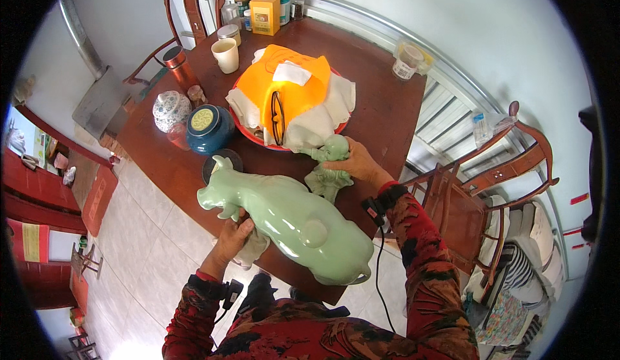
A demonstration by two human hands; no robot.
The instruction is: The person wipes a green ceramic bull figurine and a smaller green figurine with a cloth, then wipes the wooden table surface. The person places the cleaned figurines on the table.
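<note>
A large glossy celadon-green ceramic ox figurine (295,219) lies along the near part of the table, its horned head to the left. My left hand (233,243) is just below the ox's head, with a crumpled greyish cloth (255,247) in its grip; some fingers are hidden behind the ox. On the ox's far side stands a smaller figurine of a bald child (334,154) in the same green glaze. My right hand (359,163) grips the child from the right, around its neck and shoulder.
A dark wooden table (382,127) carries a red-rimmed basin (345,127) under white and orange cloths (290,81), with glasses (277,117) on top. Nearby stand a blue lidded jar (209,134), a patterned porcelain jar (172,110), a copper-coloured flask (180,66) and a cream cup (225,55). A wooden armchair (508,176) stands right.
</note>
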